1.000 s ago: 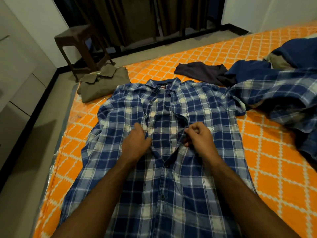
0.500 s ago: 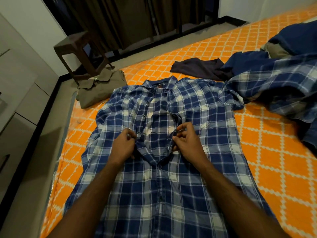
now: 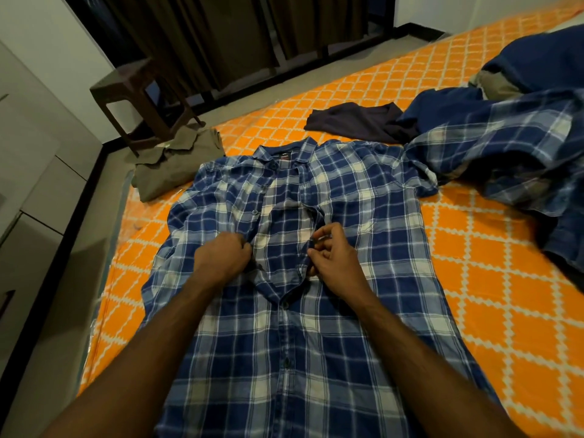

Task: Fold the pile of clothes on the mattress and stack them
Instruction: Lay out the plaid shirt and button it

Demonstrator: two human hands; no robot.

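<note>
Blue-and-white checked cotton is bunching between the person's fingers: the left hand (image 3: 222, 256) is curling tightly round the left edge of the open front of a plaid shirt (image 3: 316, 311), while the right hand (image 3: 331, 259) is pinching the opposite edge between thumb and forefinger, its other fingers loosely bent. The two hands are sitting close together at chest height on the shirt, with a gap of inner fabric showing between them. Below the fingers, toward the person, the shirt front is lying buttoned and flat; above them it is lying open up to the collar. The shirt is spreading face up across an orange mattress (image 3: 505, 311) patterned with white diamonds.

Beyond the left hand, at the mattress corner, a folded olive shirt (image 3: 177, 172) is resting by itself. Beyond the right hand, a dark garment (image 3: 357, 121) is lying crumpled, and further right an unfolded pile of clothes (image 3: 512, 147), blue and plaid, is sprawling over the mattress, touching the shirt's far shoulder. Past the olive shirt, a dark brown stool (image 3: 139, 99) is standing on the floor in front of brown curtains (image 3: 221, 36).
</note>
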